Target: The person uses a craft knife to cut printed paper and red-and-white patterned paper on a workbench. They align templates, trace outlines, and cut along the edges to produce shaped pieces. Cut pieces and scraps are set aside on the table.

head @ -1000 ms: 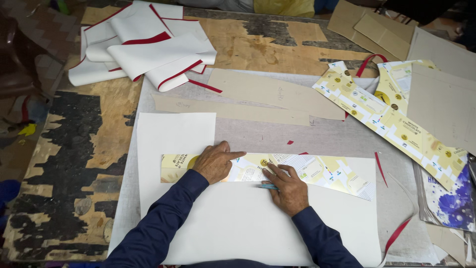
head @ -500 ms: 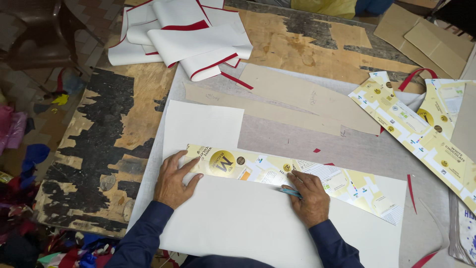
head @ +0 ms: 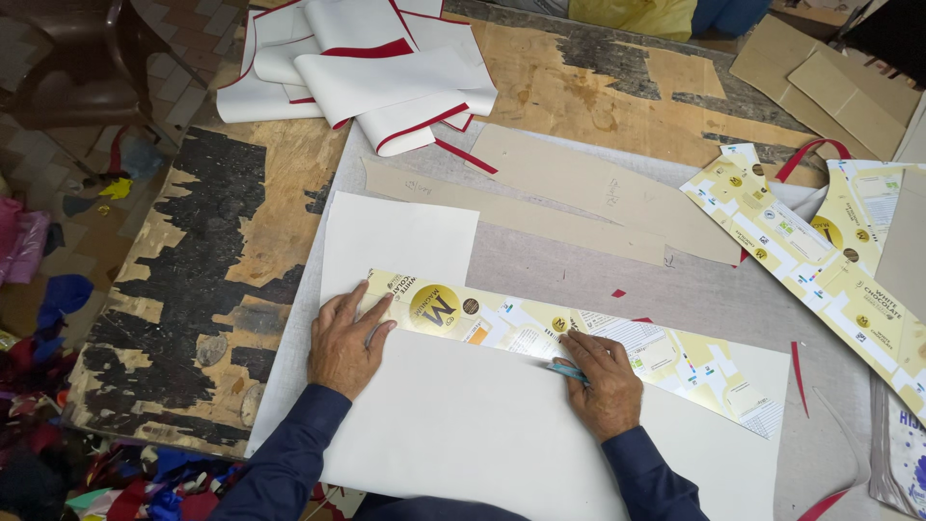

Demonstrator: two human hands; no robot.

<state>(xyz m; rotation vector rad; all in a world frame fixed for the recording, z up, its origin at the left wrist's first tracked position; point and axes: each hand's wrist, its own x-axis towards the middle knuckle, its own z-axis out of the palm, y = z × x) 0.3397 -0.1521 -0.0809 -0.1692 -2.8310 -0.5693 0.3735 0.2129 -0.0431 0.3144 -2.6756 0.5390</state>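
Worn plywood table (head: 193, 251) carries our white sheet (head: 482, 434), with a long yellow printed cardboard strip (head: 579, 342) lying across it. We press our left hand (head: 342, 340) flat on the strip's left end, fingers spread. Our right hand (head: 603, 381) pinches a blue pen (head: 564, 370) against the strip's lower edge.

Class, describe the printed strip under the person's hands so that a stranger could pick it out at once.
Start at the white sheet nearest the person on the table. Across its upper edge lies a long, curved yellow strip, pressed by the left hand and traced by the right hand with a blue pen. Unlike the similar yellow pieces on the right, it lies on white and has hands on it.
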